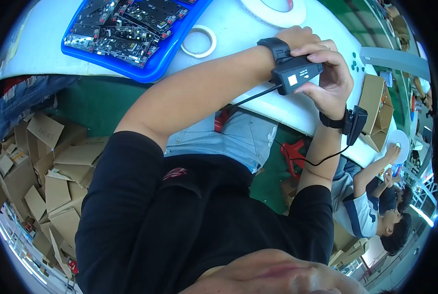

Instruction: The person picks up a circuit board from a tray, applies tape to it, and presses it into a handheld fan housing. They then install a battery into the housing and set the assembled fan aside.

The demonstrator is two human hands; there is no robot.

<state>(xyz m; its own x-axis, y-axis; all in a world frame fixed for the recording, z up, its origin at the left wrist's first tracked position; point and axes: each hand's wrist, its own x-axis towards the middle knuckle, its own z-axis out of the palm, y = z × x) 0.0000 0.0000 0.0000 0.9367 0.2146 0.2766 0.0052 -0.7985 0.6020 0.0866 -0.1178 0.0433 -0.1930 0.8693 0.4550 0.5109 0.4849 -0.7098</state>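
Note:
My left forearm crosses over the white table, and my left hand is bent at the wrist. Its fingers are mostly hidden behind my other hand. A black strap circles this wrist and carries a small black box with a white label and a cable. My right hand is closed around that box, thumb underneath and fingers over its top. Another black strapped device with a cable sits on my right wrist.
On the table are a blue tray of circuit boards, a narrow tape roll and a wide white roll. An open cardboard box stands right. Flattened cartons pile up left. A co-worker sits right.

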